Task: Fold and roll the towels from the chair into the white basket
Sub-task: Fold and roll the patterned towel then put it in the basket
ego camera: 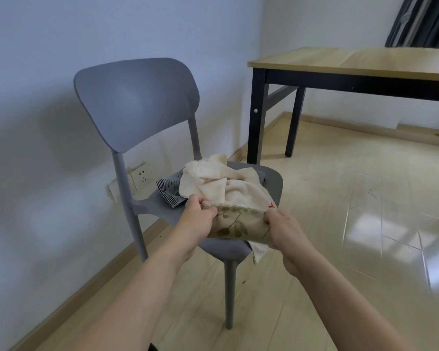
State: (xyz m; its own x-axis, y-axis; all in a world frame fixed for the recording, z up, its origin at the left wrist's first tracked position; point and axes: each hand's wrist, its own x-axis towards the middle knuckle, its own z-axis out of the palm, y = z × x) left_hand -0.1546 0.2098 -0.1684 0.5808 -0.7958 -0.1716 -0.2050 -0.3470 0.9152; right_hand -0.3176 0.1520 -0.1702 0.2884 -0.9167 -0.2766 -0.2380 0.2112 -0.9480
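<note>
A grey plastic chair stands by the wall with crumpled towels on its seat. On top lies a cream towel with a leaf print along its near edge. My left hand pinches that edge at its left end, and my right hand grips it at the right end, the cloth stretched between them. Under the cream towel, a dark blue and white striped towel sticks out to the left. No white basket is in view.
A wooden table with black legs stands to the right behind the chair. A wall socket sits low on the wall behind the chair. Dark curtains hang at the top right. Glossy light floor spreads to the right.
</note>
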